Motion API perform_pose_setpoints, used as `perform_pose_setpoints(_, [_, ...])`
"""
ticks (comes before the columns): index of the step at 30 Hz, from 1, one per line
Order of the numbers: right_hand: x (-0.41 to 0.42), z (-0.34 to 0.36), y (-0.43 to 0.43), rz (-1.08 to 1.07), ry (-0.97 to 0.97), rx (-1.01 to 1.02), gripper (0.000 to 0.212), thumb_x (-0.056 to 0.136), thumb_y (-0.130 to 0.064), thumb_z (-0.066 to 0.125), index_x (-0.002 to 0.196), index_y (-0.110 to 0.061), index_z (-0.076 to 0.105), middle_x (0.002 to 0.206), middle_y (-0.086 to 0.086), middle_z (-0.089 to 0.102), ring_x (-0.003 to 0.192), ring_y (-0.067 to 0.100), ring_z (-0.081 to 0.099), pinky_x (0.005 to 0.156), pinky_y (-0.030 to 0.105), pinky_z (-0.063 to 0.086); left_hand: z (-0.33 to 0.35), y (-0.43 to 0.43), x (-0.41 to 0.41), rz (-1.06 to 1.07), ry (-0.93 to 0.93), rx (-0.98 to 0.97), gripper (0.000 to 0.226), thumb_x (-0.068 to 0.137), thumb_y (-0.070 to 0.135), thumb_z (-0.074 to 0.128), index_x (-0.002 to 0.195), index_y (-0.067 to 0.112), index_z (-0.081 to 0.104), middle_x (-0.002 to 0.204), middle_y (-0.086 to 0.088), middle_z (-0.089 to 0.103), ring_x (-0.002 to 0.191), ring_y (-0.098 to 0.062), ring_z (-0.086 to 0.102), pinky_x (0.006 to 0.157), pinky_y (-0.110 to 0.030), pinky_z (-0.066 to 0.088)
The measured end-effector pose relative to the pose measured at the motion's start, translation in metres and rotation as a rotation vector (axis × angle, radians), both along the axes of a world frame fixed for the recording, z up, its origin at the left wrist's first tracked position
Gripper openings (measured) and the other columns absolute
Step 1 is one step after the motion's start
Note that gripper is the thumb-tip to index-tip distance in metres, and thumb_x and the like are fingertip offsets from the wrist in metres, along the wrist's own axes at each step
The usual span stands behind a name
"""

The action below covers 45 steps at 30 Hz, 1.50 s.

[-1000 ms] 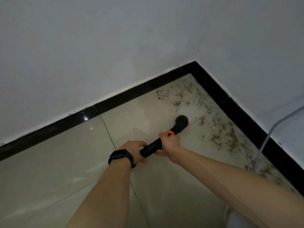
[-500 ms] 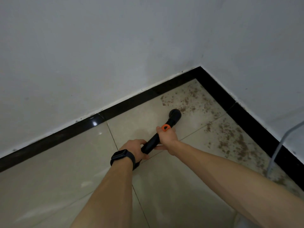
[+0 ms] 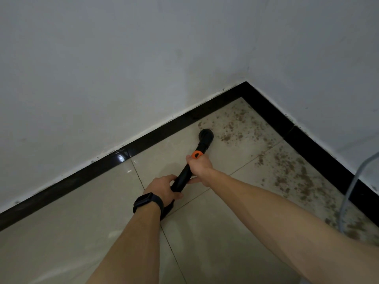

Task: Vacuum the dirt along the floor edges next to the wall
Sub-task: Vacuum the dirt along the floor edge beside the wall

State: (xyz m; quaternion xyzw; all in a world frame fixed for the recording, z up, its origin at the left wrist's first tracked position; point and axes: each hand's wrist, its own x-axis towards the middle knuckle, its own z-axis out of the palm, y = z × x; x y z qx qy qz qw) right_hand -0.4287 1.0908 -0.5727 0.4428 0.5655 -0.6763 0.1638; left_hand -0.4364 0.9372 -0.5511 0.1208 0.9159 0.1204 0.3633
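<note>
Two pale walls (image 3: 123, 68) meet in a corner well beyond your fingers, up and to the right. The beige tiled floor (image 3: 61, 232) spreads beneath both hands. A glossy black skirting (image 3: 82, 177) runs along the foot of each wall, and its left run passes near, ahead of your fingertips.

Brown dirt (image 3: 291, 173) is scattered over the tiles to the right of your right fingers, from the corner down along the right-hand skirting. A grey cable (image 3: 348, 193) drops to the floor well to the right of both hands, among the dirt.

The black vacuum wand (image 3: 182, 179) slants away from you. Its round nozzle (image 3: 206, 136) is down at the floor just ahead of your right fingers, near the left skirting but apart from it, with dirt just to its right.

Your right hand (image 3: 200, 167) is wrapped round the wand's forward part, fingers curled under it. Your left hand (image 3: 164, 188) grips the rear end, fingers and thumb closed round it. A black watch (image 3: 147, 201) sits on your left wrist, behind those fingers. An orange collar (image 3: 196, 155) rings the wand, touching the front of your right hand.
</note>
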Motion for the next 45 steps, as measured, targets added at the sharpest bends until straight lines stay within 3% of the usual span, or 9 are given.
perform_pose_setpoints(7, [-0.015, -0.005, 0.005, -0.007, 0.024, -0.026, 0.046, 0.104, -0.030, 0.058, 0.141, -0.014, 0.035, 0.122, 0.015, 0.057, 0.094, 0.028, 0.066, 0.056, 0.043, 0.063, -0.006, 0.000, -0.014, 0.028, 0.017, 0.024, 0.057, 0.081, 0.041, 0.077, 0.132, 0.038, 0.052, 0.112, -0.001, 0.069, 0.093, -0.019, 0.065, 0.081, -0.034, 0.056])
perform_pose_setpoints(13, [-0.027, -0.014, 0.011, -0.031, 0.034, -0.056, 0.039, 0.103, -0.027, 0.061, 0.134, -0.010, 0.043, 0.116, 0.014, 0.058, 0.097, 0.029, 0.066, 0.070, 0.052, 0.065, -0.017, 0.001, -0.017, 0.127, 0.021, 0.113, 0.052, 0.084, 0.035, 0.075, 0.130, 0.034, 0.051, 0.111, -0.002, 0.067, 0.088, -0.017, 0.061, 0.071, -0.026, 0.048])
perform_pose_setpoints(20, [-0.040, -0.014, 0.018, -0.054, 0.039, -0.031, 0.038, 0.104, -0.027, 0.061, 0.133, -0.011, 0.042, 0.115, 0.014, 0.059, 0.097, 0.029, 0.067, 0.066, 0.050, 0.065, -0.022, 0.010, -0.021, 0.130, 0.083, 0.143, 0.053, 0.091, 0.034, 0.068, 0.139, 0.033, 0.046, 0.121, -0.006, 0.063, 0.104, -0.023, 0.061, 0.089, -0.037, 0.054])
perform_pose_setpoints(29, [-0.050, -0.017, 0.020, -0.049, 0.060, -0.015, 0.034, 0.104, -0.025, 0.061, 0.129, -0.009, 0.045, 0.110, 0.013, 0.059, 0.094, 0.028, 0.066, 0.060, 0.045, 0.063, -0.026, 0.015, -0.024, 0.148, 0.116, 0.122, 0.052, 0.091, 0.033, 0.066, 0.139, 0.034, 0.046, 0.116, -0.007, 0.062, 0.101, -0.025, 0.061, 0.088, -0.041, 0.055])
perform_pose_setpoints(40, [-0.042, -0.014, -0.043, 0.033, 0.064, -0.137, 0.043, 0.103, -0.028, 0.062, 0.138, -0.011, 0.041, 0.119, 0.017, 0.060, 0.098, 0.030, 0.067, 0.050, 0.039, 0.061, -0.014, -0.044, -0.016, 0.209, 0.079, 0.044, 0.052, 0.089, 0.030, 0.070, 0.136, 0.030, 0.047, 0.114, -0.007, 0.064, 0.091, -0.019, 0.057, 0.079, -0.032, 0.050])
perform_pose_setpoints(45, [-0.030, -0.014, -0.052, 0.068, 0.051, -0.116, 0.046, 0.102, -0.029, 0.064, 0.137, -0.011, 0.040, 0.118, 0.018, 0.062, 0.094, 0.030, 0.069, 0.056, 0.042, 0.064, -0.007, -0.057, -0.007, 0.185, 0.041, 0.038, 0.051, 0.089, 0.031, 0.071, 0.134, 0.031, 0.048, 0.112, -0.005, 0.066, 0.088, -0.018, 0.058, 0.075, -0.027, 0.046])
